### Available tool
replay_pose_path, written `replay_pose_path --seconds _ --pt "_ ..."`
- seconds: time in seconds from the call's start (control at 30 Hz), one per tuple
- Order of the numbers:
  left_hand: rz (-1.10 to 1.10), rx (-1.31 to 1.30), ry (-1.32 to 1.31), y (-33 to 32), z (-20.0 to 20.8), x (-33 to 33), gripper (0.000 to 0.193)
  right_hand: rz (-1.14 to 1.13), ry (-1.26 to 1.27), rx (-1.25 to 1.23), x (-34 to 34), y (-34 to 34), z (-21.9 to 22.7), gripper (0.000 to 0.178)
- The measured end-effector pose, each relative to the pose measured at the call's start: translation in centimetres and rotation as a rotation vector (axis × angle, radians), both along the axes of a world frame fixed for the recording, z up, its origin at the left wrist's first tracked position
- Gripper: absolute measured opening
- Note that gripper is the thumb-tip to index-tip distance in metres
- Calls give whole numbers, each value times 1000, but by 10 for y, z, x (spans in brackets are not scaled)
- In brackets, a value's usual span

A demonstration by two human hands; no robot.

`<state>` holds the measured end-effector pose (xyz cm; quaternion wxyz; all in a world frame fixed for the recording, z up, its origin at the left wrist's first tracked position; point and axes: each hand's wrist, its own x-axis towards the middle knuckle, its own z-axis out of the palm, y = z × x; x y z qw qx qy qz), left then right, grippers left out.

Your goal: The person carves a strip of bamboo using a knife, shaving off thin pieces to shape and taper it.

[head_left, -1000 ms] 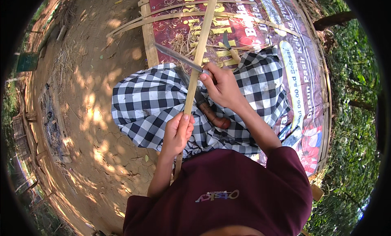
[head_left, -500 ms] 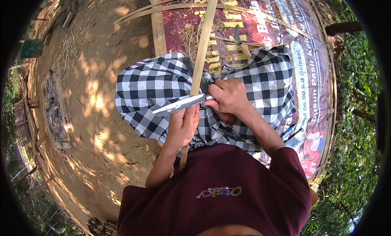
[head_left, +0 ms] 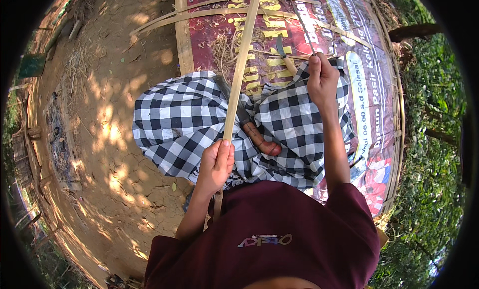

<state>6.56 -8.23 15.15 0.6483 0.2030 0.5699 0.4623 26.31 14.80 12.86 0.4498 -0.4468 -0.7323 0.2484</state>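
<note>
My left hand [head_left: 216, 164] is wrapped round a long, pale bamboo strip [head_left: 243, 64]. The strip runs from near my chest, between my knees, to the top of the view. Off to the right, above my right knee, my right hand [head_left: 323, 82] is closed on a knife [head_left: 303, 24]. Its handle is hidden in the fist, and the thin blade shows nearly edge-on, pointing away from me and apart from the strip. A black-and-white checked cloth [head_left: 294, 114] covers my legs.
A curved knife [head_left: 287, 59] with a wooden handle lies on the printed red banner [head_left: 204, 44], beyond my knees. Curly shavings [head_left: 227, 52] and bent bamboo strips [head_left: 209, 12] are around it. Dry cracked earth [head_left: 110, 154] stretches left; green plants [head_left: 429, 179] grow right.
My right hand has swung the knife off the strip, away and to the right, its blade turning from flat-on to nearly edge-on. My left hand still grips the strip.
</note>
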Motion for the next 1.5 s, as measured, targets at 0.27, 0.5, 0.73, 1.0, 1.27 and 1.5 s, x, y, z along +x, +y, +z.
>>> replay_pose_path --seconds 0.27,0.5,0.73,1.0,1.27,1.5 --pt "-22 50 -49 11 17 0 34 470 -165 89 -48 -78 10 28" --pt "-51 130 72 6 20 8 34 498 -352 350 -40 -69 0 47" --pt "-53 170 99 18 30 14 33 11 -424 484 -12 7 -8 42" --pt "-59 145 -77 11 28 8 33 245 -159 127 -24 -24 -2 27" --pt "-124 197 -55 15 22 10 32 557 -291 318 -41 -85 6 48" --pt "-153 100 -93 -3 22 18 31 -464 -498 347 30 61 22 37"
